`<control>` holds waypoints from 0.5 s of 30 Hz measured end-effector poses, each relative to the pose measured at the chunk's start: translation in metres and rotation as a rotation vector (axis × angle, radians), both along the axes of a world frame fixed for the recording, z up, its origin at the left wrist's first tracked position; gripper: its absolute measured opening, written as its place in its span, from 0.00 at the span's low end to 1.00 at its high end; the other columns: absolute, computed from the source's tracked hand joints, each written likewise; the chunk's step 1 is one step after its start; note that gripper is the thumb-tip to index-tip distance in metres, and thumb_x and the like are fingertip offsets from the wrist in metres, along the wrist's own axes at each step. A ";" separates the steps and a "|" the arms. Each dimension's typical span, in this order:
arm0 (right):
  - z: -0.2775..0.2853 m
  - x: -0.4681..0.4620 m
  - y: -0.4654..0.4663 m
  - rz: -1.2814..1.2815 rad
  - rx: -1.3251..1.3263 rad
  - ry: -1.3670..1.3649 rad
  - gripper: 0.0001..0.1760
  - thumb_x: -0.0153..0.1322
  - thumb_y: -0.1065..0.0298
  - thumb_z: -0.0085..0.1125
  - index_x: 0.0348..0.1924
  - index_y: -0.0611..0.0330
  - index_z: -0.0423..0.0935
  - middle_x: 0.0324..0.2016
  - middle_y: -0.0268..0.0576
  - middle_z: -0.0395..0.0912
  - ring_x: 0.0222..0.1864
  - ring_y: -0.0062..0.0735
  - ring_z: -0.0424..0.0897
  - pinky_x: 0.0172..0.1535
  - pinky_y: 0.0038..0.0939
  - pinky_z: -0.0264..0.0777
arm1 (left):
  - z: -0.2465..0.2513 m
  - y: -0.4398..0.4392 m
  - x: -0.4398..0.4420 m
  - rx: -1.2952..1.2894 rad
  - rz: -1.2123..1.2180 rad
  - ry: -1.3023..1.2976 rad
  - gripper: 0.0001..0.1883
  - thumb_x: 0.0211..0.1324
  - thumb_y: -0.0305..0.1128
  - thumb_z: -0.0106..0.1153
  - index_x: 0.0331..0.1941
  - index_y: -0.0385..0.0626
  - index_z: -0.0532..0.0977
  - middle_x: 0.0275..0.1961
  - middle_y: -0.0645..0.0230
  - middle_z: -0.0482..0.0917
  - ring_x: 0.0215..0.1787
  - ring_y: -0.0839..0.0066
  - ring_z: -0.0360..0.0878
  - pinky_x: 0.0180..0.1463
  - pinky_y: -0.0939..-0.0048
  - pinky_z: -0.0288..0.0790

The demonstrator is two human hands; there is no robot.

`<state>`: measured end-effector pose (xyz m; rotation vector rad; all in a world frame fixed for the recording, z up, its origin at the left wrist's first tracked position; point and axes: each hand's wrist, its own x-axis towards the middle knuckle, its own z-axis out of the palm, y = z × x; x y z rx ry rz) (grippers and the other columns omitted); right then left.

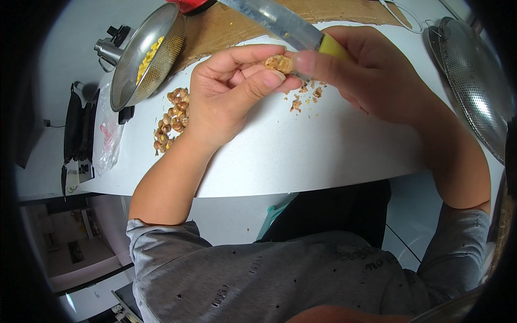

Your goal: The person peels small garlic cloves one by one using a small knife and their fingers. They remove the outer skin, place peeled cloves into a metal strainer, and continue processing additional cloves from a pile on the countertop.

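My left hand (230, 89) pinches a small brown, ringed root or bulb (278, 63) between thumb and fingertips, above the white table. In my right hand (363, 72) is a knife with a wide steel blade (286, 26) and a yellow-green handle (333, 46). The blade points up and to the left. My right thumb is at the right end of the root and hides it. Brown peel scraps (297, 104) lie on the table below my hands. A pile of small brown roots or bulbs (177, 115), some showing yellow, lies left of my left wrist, which partly covers it.
A perforated metal colander (161, 76) with yellow pieces (149, 58) stands tilted at the left. Behind lies cardboard (218, 34), with a red object (190, 6) at its edge. A plastic bag (110, 149) lies left. Another perforated metal vessel (472, 76) is at the right.
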<state>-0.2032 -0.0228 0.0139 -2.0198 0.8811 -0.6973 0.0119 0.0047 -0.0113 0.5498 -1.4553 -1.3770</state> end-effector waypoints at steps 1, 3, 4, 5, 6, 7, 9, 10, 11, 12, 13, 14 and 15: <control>-0.002 0.000 -0.001 0.006 -0.012 -0.002 0.17 0.70 0.52 0.58 0.34 0.60 0.78 0.16 0.30 0.71 0.19 0.13 0.69 0.23 0.17 0.62 | 0.000 0.000 -0.001 0.000 0.027 0.004 0.16 0.59 0.23 0.57 0.51 0.34 0.73 0.43 0.54 0.82 0.45 0.68 0.83 0.52 0.71 0.77; -0.002 0.000 0.001 -0.008 -0.038 0.045 0.16 0.69 0.55 0.60 0.37 0.60 0.78 0.20 0.31 0.74 0.22 0.14 0.70 0.27 0.19 0.63 | -0.002 0.000 -0.004 0.002 0.084 0.011 0.16 0.59 0.23 0.57 0.52 0.35 0.73 0.44 0.54 0.82 0.44 0.69 0.83 0.51 0.72 0.77; -0.002 0.001 0.002 -0.014 -0.050 0.067 0.15 0.69 0.57 0.62 0.38 0.61 0.78 0.22 0.31 0.75 0.24 0.15 0.71 0.29 0.20 0.64 | -0.003 0.001 -0.003 -0.004 0.083 0.003 0.16 0.59 0.23 0.57 0.52 0.35 0.73 0.44 0.54 0.82 0.44 0.69 0.83 0.51 0.72 0.76; -0.002 0.003 0.003 -0.016 -0.055 0.080 0.15 0.69 0.57 0.62 0.37 0.61 0.78 0.22 0.31 0.75 0.24 0.16 0.71 0.29 0.21 0.64 | -0.004 0.001 0.000 -0.011 0.084 -0.005 0.16 0.59 0.23 0.57 0.52 0.35 0.73 0.44 0.55 0.82 0.44 0.70 0.83 0.51 0.73 0.76; -0.001 0.004 0.006 -0.024 -0.061 0.096 0.14 0.68 0.58 0.62 0.37 0.61 0.78 0.22 0.31 0.75 0.23 0.16 0.71 0.29 0.22 0.64 | -0.005 0.001 0.001 -0.019 0.078 -0.010 0.16 0.59 0.23 0.57 0.52 0.36 0.73 0.44 0.55 0.82 0.43 0.71 0.82 0.51 0.73 0.76; 0.000 0.004 0.007 -0.032 -0.068 0.111 0.13 0.68 0.59 0.62 0.36 0.61 0.78 0.22 0.31 0.75 0.23 0.17 0.71 0.29 0.23 0.65 | -0.006 0.001 0.000 -0.023 0.080 -0.015 0.16 0.59 0.23 0.57 0.52 0.36 0.73 0.44 0.56 0.82 0.43 0.72 0.82 0.51 0.73 0.76; -0.010 0.004 0.005 0.005 -0.284 0.036 0.14 0.69 0.58 0.61 0.34 0.61 0.77 0.20 0.33 0.74 0.22 0.18 0.71 0.28 0.23 0.64 | -0.007 0.001 -0.001 -0.031 0.090 -0.028 0.14 0.59 0.23 0.57 0.50 0.36 0.74 0.44 0.56 0.82 0.42 0.74 0.82 0.50 0.74 0.76; -0.013 0.005 0.004 0.025 -0.392 -0.003 0.14 0.69 0.58 0.61 0.33 0.62 0.76 0.19 0.33 0.74 0.22 0.19 0.71 0.27 0.23 0.63 | -0.008 0.001 -0.001 -0.043 0.099 -0.017 0.14 0.59 0.23 0.57 0.49 0.36 0.75 0.44 0.56 0.82 0.42 0.74 0.82 0.50 0.74 0.76; -0.012 0.005 0.005 0.011 -0.384 0.007 0.14 0.69 0.58 0.61 0.32 0.62 0.76 0.18 0.34 0.73 0.21 0.19 0.71 0.27 0.23 0.63 | -0.009 0.001 -0.001 -0.055 0.107 -0.006 0.14 0.59 0.23 0.58 0.49 0.36 0.75 0.43 0.57 0.82 0.42 0.74 0.82 0.49 0.75 0.76; -0.010 0.005 0.006 -0.003 -0.376 0.017 0.14 0.70 0.58 0.60 0.31 0.62 0.75 0.17 0.35 0.73 0.20 0.20 0.70 0.26 0.24 0.62 | -0.010 0.001 -0.001 -0.066 0.116 0.005 0.13 0.58 0.23 0.58 0.48 0.36 0.75 0.43 0.57 0.82 0.42 0.75 0.81 0.49 0.75 0.76; -0.009 0.005 0.007 -0.017 -0.367 0.028 0.15 0.70 0.58 0.59 0.30 0.62 0.74 0.16 0.36 0.72 0.19 0.21 0.70 0.25 0.24 0.62 | -0.010 0.001 -0.001 -0.086 0.136 -0.013 0.13 0.58 0.23 0.59 0.47 0.36 0.76 0.42 0.57 0.82 0.42 0.75 0.81 0.48 0.75 0.76; -0.010 0.005 0.006 -0.021 -0.388 0.010 0.15 0.70 0.58 0.59 0.30 0.62 0.74 0.15 0.37 0.71 0.19 0.21 0.70 0.25 0.24 0.61 | -0.010 0.002 0.000 -0.107 0.155 -0.031 0.13 0.57 0.22 0.59 0.47 0.36 0.76 0.41 0.58 0.82 0.42 0.75 0.81 0.48 0.76 0.77; -0.013 0.005 0.005 -0.025 -0.410 -0.009 0.15 0.71 0.58 0.58 0.30 0.63 0.74 0.15 0.37 0.71 0.18 0.22 0.69 0.24 0.24 0.61 | -0.010 0.002 0.000 -0.128 0.176 -0.049 0.13 0.57 0.22 0.60 0.46 0.36 0.76 0.41 0.58 0.82 0.41 0.76 0.81 0.47 0.76 0.77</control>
